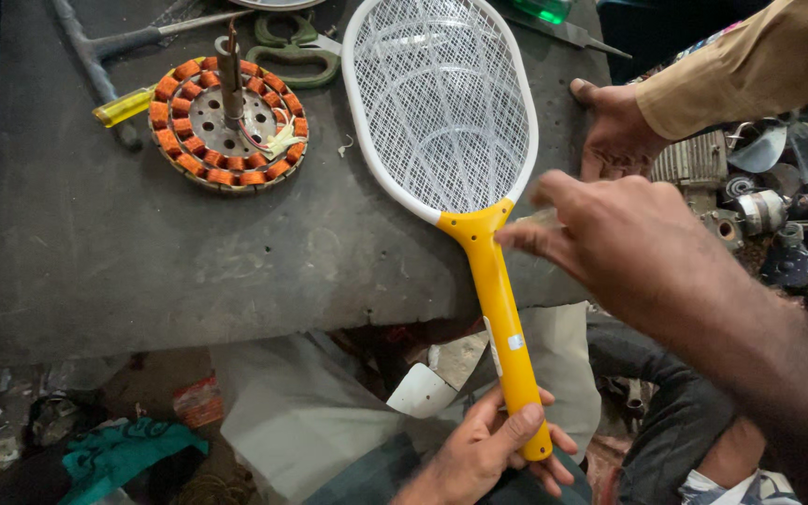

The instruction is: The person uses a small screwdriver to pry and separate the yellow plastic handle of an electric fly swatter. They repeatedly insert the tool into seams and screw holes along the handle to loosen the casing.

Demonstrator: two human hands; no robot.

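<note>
- Right hand, nearest the lens and blurred, is hovering beside the racket's neck with fingers pinched around something small and pale that cannot be made out.
- Dark worktable is bearing the racket's head and the loose tools.
- Electric mosquito racket, with white mesh head and yellow handle, is lying head-down on the table while its handle is overhanging the near edge.
- Fan stator, ringed with copper coils around an upright shaft, is sitting well apart, on the far left of the table.
- Left hand is wrapping closed around the handle's butt; gripping firmly here is probably keeping the neck steady for fine work at the joint.
- Another person's hand, in a tan sleeve, is resting on the table's right edge.
- Green-handled scissors and a yellow-handled screwdriver are lying by the stator.
</note>
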